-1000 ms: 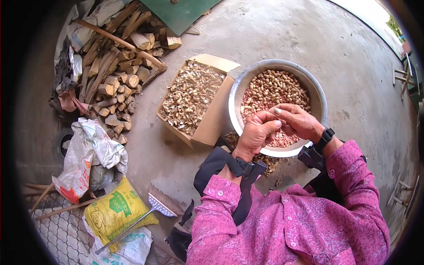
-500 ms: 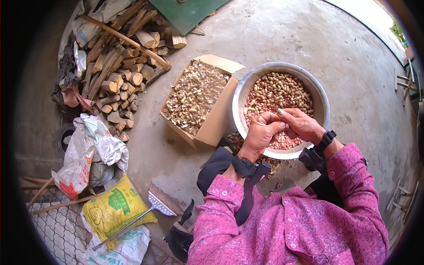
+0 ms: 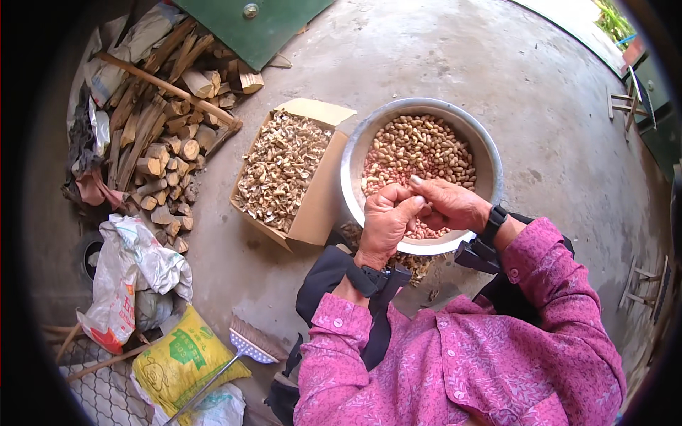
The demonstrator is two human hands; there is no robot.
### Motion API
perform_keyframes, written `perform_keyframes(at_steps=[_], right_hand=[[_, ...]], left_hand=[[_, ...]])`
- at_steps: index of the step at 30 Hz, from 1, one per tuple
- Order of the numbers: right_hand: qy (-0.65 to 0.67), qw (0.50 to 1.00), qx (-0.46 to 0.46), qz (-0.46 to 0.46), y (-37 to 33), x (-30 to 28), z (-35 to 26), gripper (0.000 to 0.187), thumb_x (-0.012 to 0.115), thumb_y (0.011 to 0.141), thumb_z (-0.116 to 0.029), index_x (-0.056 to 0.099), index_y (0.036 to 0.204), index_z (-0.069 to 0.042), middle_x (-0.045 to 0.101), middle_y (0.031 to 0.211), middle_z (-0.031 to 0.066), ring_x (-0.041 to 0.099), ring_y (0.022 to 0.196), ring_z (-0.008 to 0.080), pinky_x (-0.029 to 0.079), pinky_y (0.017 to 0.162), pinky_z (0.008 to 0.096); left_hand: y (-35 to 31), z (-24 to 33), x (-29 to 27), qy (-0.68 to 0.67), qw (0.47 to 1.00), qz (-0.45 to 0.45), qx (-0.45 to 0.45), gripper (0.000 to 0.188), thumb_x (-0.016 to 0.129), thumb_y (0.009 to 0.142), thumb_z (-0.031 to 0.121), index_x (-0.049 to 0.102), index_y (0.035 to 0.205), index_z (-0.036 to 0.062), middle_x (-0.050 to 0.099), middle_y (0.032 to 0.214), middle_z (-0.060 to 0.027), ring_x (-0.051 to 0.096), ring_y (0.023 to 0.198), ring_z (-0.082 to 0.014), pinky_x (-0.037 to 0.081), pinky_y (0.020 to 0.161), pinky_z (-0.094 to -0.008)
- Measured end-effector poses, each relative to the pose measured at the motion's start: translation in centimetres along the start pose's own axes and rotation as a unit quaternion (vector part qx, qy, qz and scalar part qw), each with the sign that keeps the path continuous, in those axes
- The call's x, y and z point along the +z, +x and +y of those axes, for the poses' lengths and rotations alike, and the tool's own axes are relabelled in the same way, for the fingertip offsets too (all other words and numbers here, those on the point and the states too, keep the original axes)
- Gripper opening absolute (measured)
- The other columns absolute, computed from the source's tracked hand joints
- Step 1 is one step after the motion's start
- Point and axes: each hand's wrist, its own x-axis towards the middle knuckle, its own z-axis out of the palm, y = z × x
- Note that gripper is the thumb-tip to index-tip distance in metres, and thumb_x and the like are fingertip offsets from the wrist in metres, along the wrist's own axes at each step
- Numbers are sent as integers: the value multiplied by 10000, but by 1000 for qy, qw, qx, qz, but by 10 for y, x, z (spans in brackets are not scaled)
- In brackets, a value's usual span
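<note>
In the head view, left hand (image 3: 386, 224) and right hand (image 3: 455, 204) close together above the near side of the basin (image 3: 488, 153), thumbs bent inward, fingertips meeting in a pinch. Too well covered by thumbs and knuckles to make out the contents; cannot tell whether clamped on anything, nor read any axis there. Below and beyond, inside the basin: whole peanuts (image 3: 426, 153) heaped toward the far right, pinkish kernels (image 3: 387, 176) toward the left and near side, partly hidden beneath both hands. Long axes of the peanuts turned every which way, sharing no one direction. Just left of the basin, a box (image 3: 320, 188) of shells (image 3: 280, 170), long axis slanting from lower left to upper right. Under the near rim, loose shells (image 3: 415, 266), half covered by basin and left wrist. At lower left, beside a yellow sack (image 3: 186, 355), a broom (image 3: 256, 341), handle cut off at the lower edge. At the top, a green panel (image 3: 256, 28), likewise cut off.
</note>
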Motion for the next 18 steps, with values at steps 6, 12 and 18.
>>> perform_keyframes(at_steps=[6, 12, 18], right_hand=[[5, 1000, -27, 2, 1, -15, -1, 380, 432, 940, -370, 555, 787, -44, 419, 601, -62, 355, 490, 37, 276, 412, 213], [39, 998, -25, -30, 5, -21, 7, 293, 508, 917, -290, 584, 934, -7, 454, 614, -56, 397, 493, 31, 291, 401, 207], [148, 986, -17, -72, 4, -18, 7, 236, 496, 926, -256, 570, 884, -35, 471, 632, -47, 414, 490, 43, 308, 399, 208]], left_hand=[[3, 5, 2, 101, 994, 41, 13, 56, 655, 806, 51, 633, 835, 8, 610, 681, -1, 458, 517, 0, 355, 451, -141], [4, 1, 4, 115, 992, 55, 19, 85, 669, 790, 37, 644, 866, 8, 571, 655, 32, 439, 511, -2, 337, 446, -155], [6, -2, -3, 5, 999, 46, -11, 84, 654, 800, 33, 626, 876, 13, 578, 648, -12, 462, 486, -49, 353, 419, -175]])
